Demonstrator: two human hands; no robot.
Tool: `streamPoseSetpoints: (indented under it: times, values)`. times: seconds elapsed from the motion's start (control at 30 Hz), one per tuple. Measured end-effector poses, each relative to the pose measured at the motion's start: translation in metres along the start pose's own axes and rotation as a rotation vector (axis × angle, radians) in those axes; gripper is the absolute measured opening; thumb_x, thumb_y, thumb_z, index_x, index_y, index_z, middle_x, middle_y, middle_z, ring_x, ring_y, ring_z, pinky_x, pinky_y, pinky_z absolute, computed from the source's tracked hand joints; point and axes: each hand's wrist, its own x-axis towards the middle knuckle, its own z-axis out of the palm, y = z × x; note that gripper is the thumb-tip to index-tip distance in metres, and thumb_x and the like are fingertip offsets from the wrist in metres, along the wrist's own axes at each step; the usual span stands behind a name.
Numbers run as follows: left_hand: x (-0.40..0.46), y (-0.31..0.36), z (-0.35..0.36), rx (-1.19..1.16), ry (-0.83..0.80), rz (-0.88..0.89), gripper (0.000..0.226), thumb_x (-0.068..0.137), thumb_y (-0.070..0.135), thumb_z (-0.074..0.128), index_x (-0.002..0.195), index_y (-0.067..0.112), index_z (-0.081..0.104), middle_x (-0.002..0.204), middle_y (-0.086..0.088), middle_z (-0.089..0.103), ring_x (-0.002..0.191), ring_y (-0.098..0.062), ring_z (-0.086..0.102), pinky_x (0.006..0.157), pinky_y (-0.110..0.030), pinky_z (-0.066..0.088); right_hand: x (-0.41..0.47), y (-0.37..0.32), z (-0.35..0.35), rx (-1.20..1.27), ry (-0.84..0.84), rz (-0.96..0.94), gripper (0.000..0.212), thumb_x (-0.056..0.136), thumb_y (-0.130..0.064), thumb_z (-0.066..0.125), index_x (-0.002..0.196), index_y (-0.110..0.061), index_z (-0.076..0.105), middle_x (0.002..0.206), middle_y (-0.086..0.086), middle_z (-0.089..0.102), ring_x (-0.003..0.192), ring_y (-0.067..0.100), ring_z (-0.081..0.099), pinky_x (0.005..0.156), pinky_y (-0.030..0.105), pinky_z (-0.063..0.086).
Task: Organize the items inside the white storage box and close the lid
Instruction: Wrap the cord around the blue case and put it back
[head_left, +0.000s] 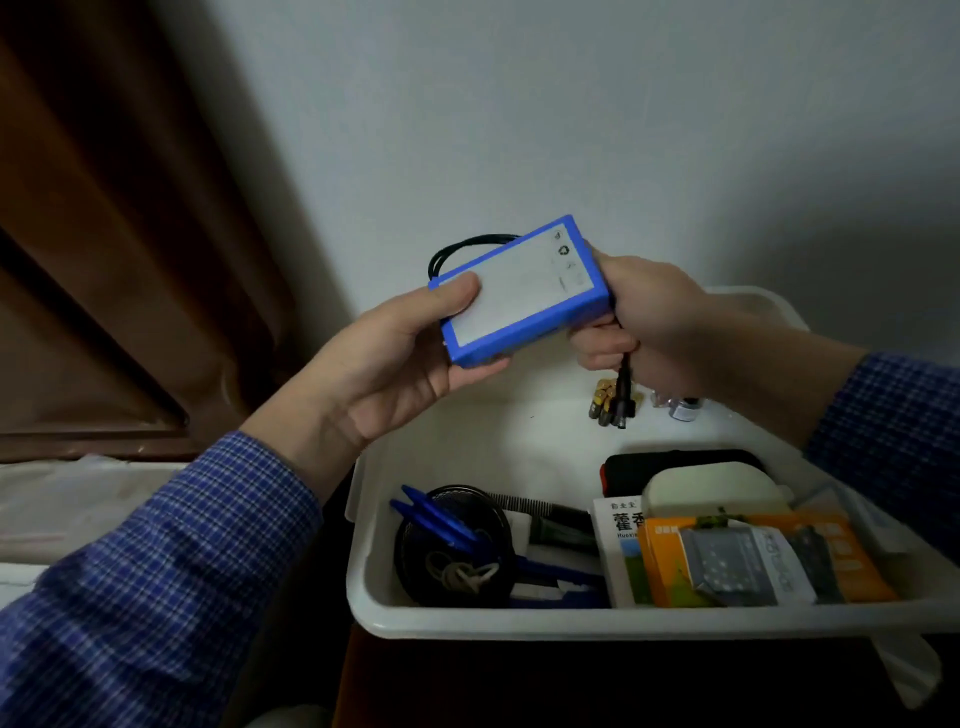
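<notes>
A blue battery pack (519, 291) with a white label hangs in the air above the open white storage box (467, 621). My left hand (400, 364) grips its left end, thumb on the label. My right hand (644, 332) holds its right end and its black cable (623, 395), whose plugs dangle below the fist. A loop of the cable (467, 247) sticks out behind the pack. Inside the box lie blue pens (441, 519) on a round black pouch (452, 551), a white medicine box (621, 545), an orange packet (665, 566), a silver blister pack (737, 566) and a white case (711, 491).
Several small batteries (602, 400) and a little bottle (683, 408) lie at the back of the box. A black item (634, 467) sits behind the white case. A brown wooden door (104, 260) stands on the left and a pale wall (571, 130) rises behind.
</notes>
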Motion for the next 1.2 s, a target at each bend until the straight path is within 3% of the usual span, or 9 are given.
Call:
streamPoseSetpoints:
  times: [0.13,0.33,0.5,0.6,0.67,0.77,0.87,1.07,1.2]
  values:
    - [0.001,-0.003,0.009,-0.066,0.021,0.057,0.034,0.093,0.027,0.057,0.123,0.013,0.066,0.123,-0.010,0.070,0.101,-0.025,0.071,0.082,-0.035,0.062,-0.007,0.012,0.008,0.141,-0.150,0.145,0.037,0.103,-0.014,0.022,0.073,-0.024,0.039,0.059,-0.007,0.018,0.043,0.006,0.014,0.051,0.025,0.014]
    - [0.008,-0.008,0.015,-0.057,0.151,0.163,0.031,0.099,0.022,0.054,0.122,0.003,0.063,0.116,-0.015,0.073,0.099,-0.028,0.073,0.082,-0.036,0.061,-0.018,0.029,0.027,0.204,-0.184,0.291,0.034,0.106,-0.041,0.038,0.080,-0.022,0.049,0.061,-0.007,0.025,0.043,0.007,0.025,0.047,0.021,0.027]
    - [0.009,-0.014,0.009,0.373,0.522,0.395,0.027,0.090,0.020,0.073,0.101,0.009,0.051,0.110,-0.022,0.070,0.095,-0.030,0.073,0.076,-0.042,0.062,-0.034,0.027,0.030,-0.381,-0.023,0.221,0.017,0.101,-0.015,0.053,0.098,0.000,0.060,0.059,0.000,0.044,0.047,0.012,0.040,0.047,0.020,0.037]
    - [0.003,-0.017,0.001,0.552,0.460,0.434,0.028,0.089,0.027,0.072,0.097,0.016,0.048,0.099,-0.012,0.071,0.088,-0.023,0.072,0.072,-0.034,0.060,-0.046,0.011,0.018,-1.110,-0.005,-0.115,0.027,0.099,-0.016,0.051,0.091,0.007,0.064,0.060,0.011,0.047,0.052,0.024,0.043,0.044,0.020,0.038]
    - [0.000,-0.016,-0.001,0.599,0.330,0.393,0.027,0.089,0.025,0.071,0.097,0.015,0.047,0.091,-0.011,0.070,0.082,-0.024,0.068,0.071,-0.040,0.055,-0.048,-0.008,0.014,-1.244,0.062,-0.430,0.022,0.094,-0.020,0.060,0.076,-0.008,0.067,0.058,-0.002,0.059,0.057,0.016,0.056,0.055,0.023,0.044]
    - [-0.001,-0.014,0.003,0.520,0.074,0.279,0.027,0.088,0.021,0.073,0.099,0.009,0.052,0.092,-0.017,0.070,0.083,-0.030,0.067,0.076,-0.047,0.054,-0.037,-0.022,0.007,-1.010,-0.009,-0.621,0.020,0.083,-0.036,0.075,0.086,-0.017,0.069,0.064,-0.009,0.064,0.055,0.007,0.056,0.054,0.016,0.045]
    - [-0.001,-0.012,0.007,0.413,-0.058,0.165,0.034,0.088,0.022,0.072,0.111,0.004,0.056,0.103,-0.025,0.064,0.093,-0.035,0.064,0.078,-0.042,0.055,-0.017,-0.013,0.007,-0.808,0.044,-0.514,0.037,0.081,-0.044,0.079,0.107,-0.024,0.063,0.077,-0.012,0.058,0.061,0.003,0.051,0.059,0.022,0.046]
    - [0.010,-0.012,-0.005,0.388,-0.020,0.001,0.054,0.094,0.029,0.065,0.131,-0.008,0.052,0.107,-0.014,0.067,0.091,-0.022,0.067,0.071,-0.028,0.058,0.008,0.011,0.004,-0.538,-0.173,-0.081,0.041,0.095,-0.053,0.058,0.105,-0.014,0.065,0.089,0.001,0.074,0.078,0.019,0.072,0.067,0.026,0.055]
    - [0.023,-0.015,-0.014,0.407,0.099,-0.090,0.031,0.091,0.030,0.070,0.105,0.003,0.070,0.086,-0.005,0.072,0.077,-0.016,0.069,0.065,-0.026,0.057,0.010,0.029,0.003,-0.255,-0.131,0.088,0.038,0.098,-0.044,0.059,0.108,-0.009,0.069,0.094,0.004,0.077,0.083,0.015,0.074,0.066,0.025,0.057]
